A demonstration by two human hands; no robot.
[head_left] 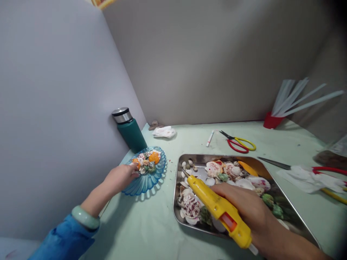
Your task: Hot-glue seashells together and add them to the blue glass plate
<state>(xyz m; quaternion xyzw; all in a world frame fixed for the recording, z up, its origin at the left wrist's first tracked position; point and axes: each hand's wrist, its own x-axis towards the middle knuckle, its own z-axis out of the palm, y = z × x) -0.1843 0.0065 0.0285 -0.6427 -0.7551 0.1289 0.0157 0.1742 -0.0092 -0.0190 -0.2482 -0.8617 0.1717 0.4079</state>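
Observation:
My right hand (252, 209) is wrapped round a yellow hot glue gun (217, 202), its nozzle pointing up and left over the metal tray (177, 213). A clear glue stick pokes out of the gun's rear end. On the left, the fingers of my left hand (121, 177) close on the near-left edge of a shell cluster (148, 162) with orange, white and green pieces. The cluster rests on a blue scalloped glass plate (146, 183). My left fingertips are partly hidden against the shells. Fan shells (191, 206), small snail shells and green shells lie in the tray.
A green bottle (131, 133) stands behind the plate by the wall. Crumpled tissue (164, 132), a white marker (210, 138) and red-and-yellow scissors (238, 142) lie at the back. More scissors (273, 163) with tissue are at right, below a red cup (272, 121) of glue sticks.

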